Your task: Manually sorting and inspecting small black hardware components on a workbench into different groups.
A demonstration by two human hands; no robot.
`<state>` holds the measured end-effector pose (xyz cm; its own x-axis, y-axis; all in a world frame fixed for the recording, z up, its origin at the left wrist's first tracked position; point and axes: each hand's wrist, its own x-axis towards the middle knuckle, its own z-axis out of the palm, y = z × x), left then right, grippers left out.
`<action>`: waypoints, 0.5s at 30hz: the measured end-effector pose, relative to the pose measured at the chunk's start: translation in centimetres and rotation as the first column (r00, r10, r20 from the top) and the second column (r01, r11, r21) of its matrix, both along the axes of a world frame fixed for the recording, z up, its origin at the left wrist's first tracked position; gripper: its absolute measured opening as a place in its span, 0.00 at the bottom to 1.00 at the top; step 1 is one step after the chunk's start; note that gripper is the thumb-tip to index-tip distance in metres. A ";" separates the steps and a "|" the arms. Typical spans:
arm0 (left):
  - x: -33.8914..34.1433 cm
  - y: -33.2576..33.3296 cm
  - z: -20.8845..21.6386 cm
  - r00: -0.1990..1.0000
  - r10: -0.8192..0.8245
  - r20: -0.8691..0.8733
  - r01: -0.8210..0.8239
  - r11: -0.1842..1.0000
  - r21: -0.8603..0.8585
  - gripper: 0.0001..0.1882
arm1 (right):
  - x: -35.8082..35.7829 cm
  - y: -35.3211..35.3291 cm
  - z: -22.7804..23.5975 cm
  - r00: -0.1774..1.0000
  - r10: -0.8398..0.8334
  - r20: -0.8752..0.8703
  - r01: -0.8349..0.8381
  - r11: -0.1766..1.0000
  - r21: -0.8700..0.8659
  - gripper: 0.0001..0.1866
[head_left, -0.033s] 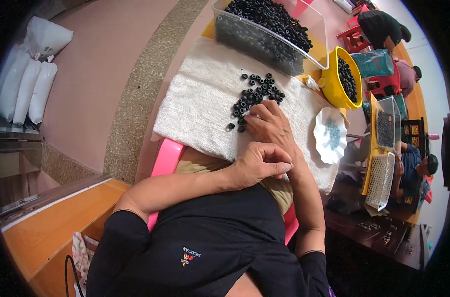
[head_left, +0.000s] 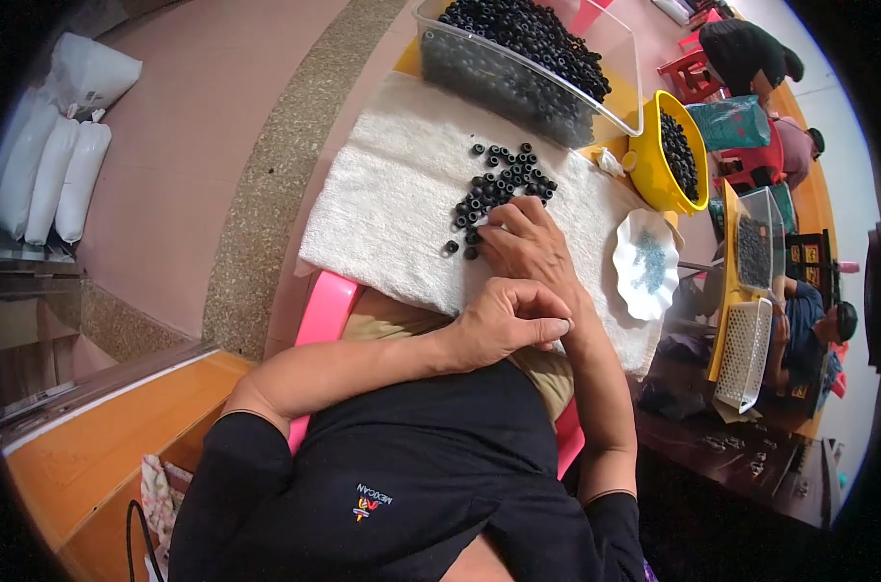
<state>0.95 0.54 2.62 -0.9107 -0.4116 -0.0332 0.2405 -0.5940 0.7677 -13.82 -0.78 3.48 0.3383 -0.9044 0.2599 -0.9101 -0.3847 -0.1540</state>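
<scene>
A loose group of small black ring-like pieces (head_left: 506, 179) lies on a white towel (head_left: 382, 184). At the near edge of the group, my right hand (head_left: 532, 247) rests on the towel with curled fingers. Its fingertips are partly hidden, so what they hold does not show. My left hand (head_left: 503, 322) crosses in front of my right wrist, thumb and fingers closed together; anything between them is too small to make out. Right of my hands, a white scalloped dish (head_left: 661, 303) holds tiny bluish bits.
Beyond the towel stands a clear plastic box (head_left: 498, 87) full of black pieces. Next to it are a yellow basket (head_left: 649, 160) of similar pieces and a crumpled white tissue (head_left: 610, 163). Other people sit at tables on the right, near a white perforated basket (head_left: 746, 354).
</scene>
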 end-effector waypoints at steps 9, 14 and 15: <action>-0.4 0.4 -0.3 0.995 0.091 -0.038 -0.090 0.996 0.013 0.07 | 0.0 0.5 -0.7 0.997 0.074 -0.017 -0.076 0.992 -0.098 0.14; -0.2 0.2 -0.3 0.998 0.068 -0.011 -0.068 0.998 -0.016 0.08 | -0.3 0.7 -0.5 0.993 0.112 -0.024 -0.113 0.992 -0.047 0.17; -0.2 0.2 -0.3 0.997 0.074 -0.014 -0.074 0.997 -0.023 0.08 | -0.3 0.7 -0.5 0.993 0.112 -0.025 -0.113 0.992 -0.049 0.17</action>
